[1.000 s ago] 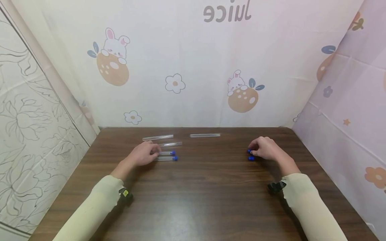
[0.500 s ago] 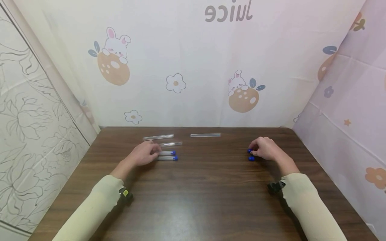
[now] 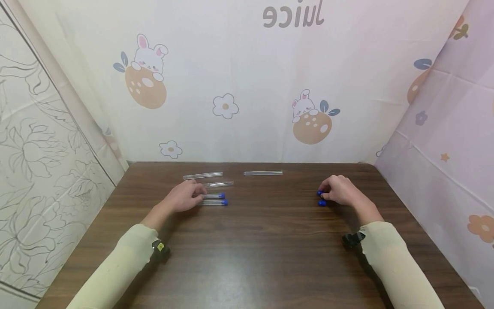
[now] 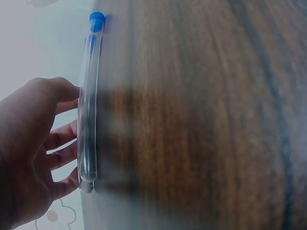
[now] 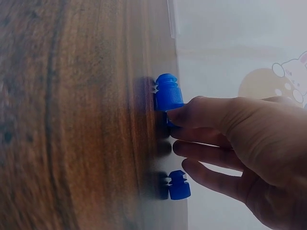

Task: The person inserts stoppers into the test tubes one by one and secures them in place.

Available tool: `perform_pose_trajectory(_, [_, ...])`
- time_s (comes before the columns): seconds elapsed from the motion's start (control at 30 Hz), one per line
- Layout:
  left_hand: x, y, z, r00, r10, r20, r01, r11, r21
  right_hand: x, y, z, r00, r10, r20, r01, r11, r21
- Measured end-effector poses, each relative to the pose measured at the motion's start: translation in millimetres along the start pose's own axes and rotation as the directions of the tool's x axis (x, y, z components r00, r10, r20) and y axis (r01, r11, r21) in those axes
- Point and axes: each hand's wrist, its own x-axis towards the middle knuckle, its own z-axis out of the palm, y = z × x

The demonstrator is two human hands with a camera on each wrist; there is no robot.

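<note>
On the tbl's left, my L hand is at two capped tubes; can't tell if its fingers grip. At right, my R hand pinches a blue cap, w/ other caps nearby.

On the brown counter, we see two capped tubes lying side by side, two uncapped tubes behind them, a fifth tube near the rear edge to their right, and, farther right, loose blue caps.
</note>
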Motion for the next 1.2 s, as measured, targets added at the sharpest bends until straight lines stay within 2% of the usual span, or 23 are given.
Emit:
perform_pose_trajectory(0.03, [-3.1,5.5,-4.8,1.000,0.017,0.001,-0.017,1.000,-0.005,0,0,0.2,1.000,-0.001,-0.003,0.001,1.000,-0.001])
perform_pose_trajectory(0.2, [-5.8,11.2,-14.7,1.000,0.016,-0.014,-0.017,0.998,-0.065,1,-1,-0.2,1.000,-0.009,-0.020,0.009,1.000,-0.006])
perform_pose_trajectory(0.27, [-5.8,18.6,-25.3,1.000,0.004,-0.011,-0.005,0.997,-0.077,1,-1,-2.4,1.000,-0.004,-0.029,0.004,1.000,0.001])
perform_pose_trajectory(0.33, [-9.0,35.7,-43.7,1.000,-0.005,0.000,0.005,0.996,-0.084,1,-2,-5.8,0.999,0.002,-0.039,-0.002,1.000,0.011])
perform_pose_trajectory(0.43, [-13.9,63.8,-72.1,0.999,-0.025,0.032,0.026,0.999,-0.046,2,-4,-11.5,0.999,0.009,-0.052,-0.008,1.000,0.022])
perform_pose_trajectory(0.5, [-13.8,70.8,-79.8,0.998,-0.046,0.036,0.047,0.999,-0.028,2,-4,-14.7,0.998,0.009,-0.061,-0.008,1.000,0.022])
perform_pose_trajectory(0.83, [-9.6,70.3,-84.4,0.997,-0.077,0.016,0.077,0.997,-0.017,2,-5,-23.1,0.992,0.012,-0.124,-0.010,1.000,0.016])
perform_pose_trajectory(1.2, [0.2,73.0,-80.2,0.998,-0.050,-0.034,0.050,0.999,-0.009,9,-8,-14.4,0.985,-0.029,-0.170,0.037,0.998,0.042])
